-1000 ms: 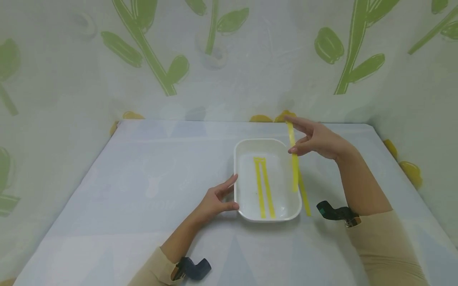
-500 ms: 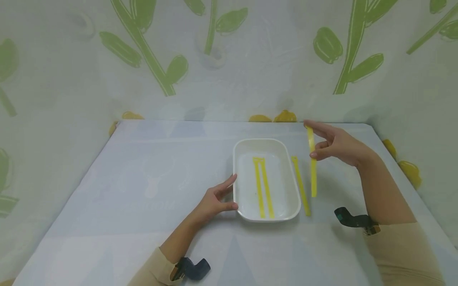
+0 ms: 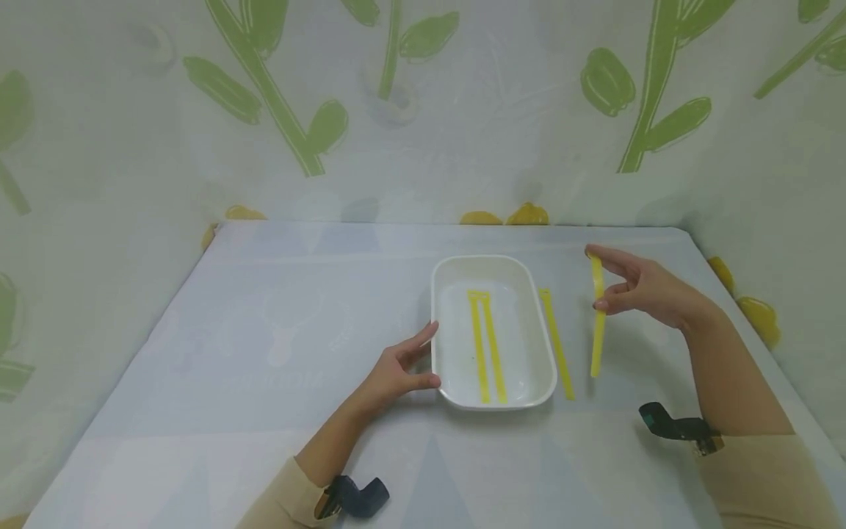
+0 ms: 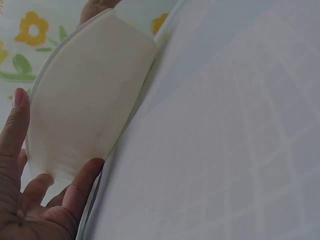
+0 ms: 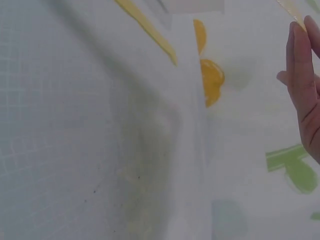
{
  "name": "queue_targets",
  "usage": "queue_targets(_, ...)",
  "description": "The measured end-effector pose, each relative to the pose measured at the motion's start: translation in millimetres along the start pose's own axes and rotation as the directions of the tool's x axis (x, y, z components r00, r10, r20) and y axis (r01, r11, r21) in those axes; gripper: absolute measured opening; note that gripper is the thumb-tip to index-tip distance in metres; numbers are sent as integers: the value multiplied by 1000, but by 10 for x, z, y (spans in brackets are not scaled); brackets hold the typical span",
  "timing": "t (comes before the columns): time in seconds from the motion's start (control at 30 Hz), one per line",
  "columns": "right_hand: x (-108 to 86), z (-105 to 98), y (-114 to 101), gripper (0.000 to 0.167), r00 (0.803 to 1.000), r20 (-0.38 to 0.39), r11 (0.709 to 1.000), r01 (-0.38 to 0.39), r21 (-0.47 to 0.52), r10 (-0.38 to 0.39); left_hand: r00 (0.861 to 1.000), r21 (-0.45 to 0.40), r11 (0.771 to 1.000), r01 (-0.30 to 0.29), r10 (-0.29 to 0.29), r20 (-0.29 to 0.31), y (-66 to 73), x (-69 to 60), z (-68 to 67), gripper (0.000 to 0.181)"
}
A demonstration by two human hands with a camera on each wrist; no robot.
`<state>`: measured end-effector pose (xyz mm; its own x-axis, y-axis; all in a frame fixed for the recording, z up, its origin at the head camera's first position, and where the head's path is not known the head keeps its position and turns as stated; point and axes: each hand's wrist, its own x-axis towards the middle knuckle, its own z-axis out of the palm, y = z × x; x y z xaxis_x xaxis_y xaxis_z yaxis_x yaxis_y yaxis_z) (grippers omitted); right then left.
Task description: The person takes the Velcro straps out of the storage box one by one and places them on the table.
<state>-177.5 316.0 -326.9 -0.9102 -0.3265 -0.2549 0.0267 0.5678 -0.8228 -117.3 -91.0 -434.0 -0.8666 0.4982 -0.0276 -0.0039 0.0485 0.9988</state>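
Note:
My left hand (image 3: 396,371) touches the left side of a white rectangular tray (image 3: 439,294) with spread fingers and thumb. The left wrist view shows those fingers against the outer wall of the tray (image 4: 95,85). Two thin yellow strips (image 3: 494,345), each with a holed end, lie side by side inside. Right of the tray, my right hand (image 3: 651,290) pinches another yellow strip (image 3: 597,345), which hangs nearly upright. In the right wrist view, fingers of my right hand (image 5: 305,75) are seen with the tip of that strip (image 5: 290,10).
One more yellow strip (image 3: 558,345) lies on the table along the tray's right edge. The pale patterned tabletop (image 3: 264,330) stretches left of the tray. A printed cloth wall (image 3: 463,147) with green plants stands behind. Each wrist wears a dark camera mount (image 3: 674,422).
My right hand has moved right and towards me with the strip it holds, away from the tray. The strip beside the tray is now fully visible. Left hand and tray stay put.

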Motion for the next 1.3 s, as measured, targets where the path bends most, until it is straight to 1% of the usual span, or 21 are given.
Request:
queue_targets(0.07, -14, 6, 42, 92, 1000, 3, 1000, 6, 1, -6, 1000, 2, 1000, 0, 0, -1, -5, 2, 5, 104)
queue_targets(0.17, -25, 30, 91, 91, 1000, 8, 1000, 3, 28, -3, 1000, 7, 1000, -2, 2, -3, 0, 1, 2, 104)
queue_targets(0.33, -13, 99, 202, 90, 999, 43, 997, -7, 79, 3, 1000, 1, 1000, -17, 17, 2, -4, -1, 3, 104)
queue_targets(0.53, 24, 179, 336, 90, 995, 98, 988, 9, 153, -24, 1000, 0, 1000, -4, 4, -3, -6, -3, 11, 102)
queue_targets(0.63, 48, 215, 383, 91, 994, 110, 991, 0, 130, -14, 1000, -1, 1000, 4, -4, -4, -12, -4, 9, 101)
queue_targets(0.77, 103, 253, 450, 91, 994, 110, 997, -19, 72, 11, 1000, -4, 1000, 5, -5, -6, -12, -2, 8, 102)
queue_targets(0.83, 132, 265, 486, 91, 994, 107, 998, -22, 65, 15, 1000, -1, 1000, 4, -4, -5, -13, -2, 7, 102)
queue_targets(0.9, 160, 274, 522, 92, 995, 101, 997, -16, 79, 8, 1000, 4, 1000, 2, -2, -7, -15, -2, 5, 101)
queue_targets(1.03, 206, 294, 578, 92, 998, 70, 997, -9, 74, 4, 1000, 8, 1000, 5, -5, -8, -16, -7, 2, 99)
queue_targets(1.3, 265, 355, 585, 89, 1000, 28, 1000, 6, 16, -6, 1000, 16, 1000, 10, -10, -6, -4, -10, -2, 97)
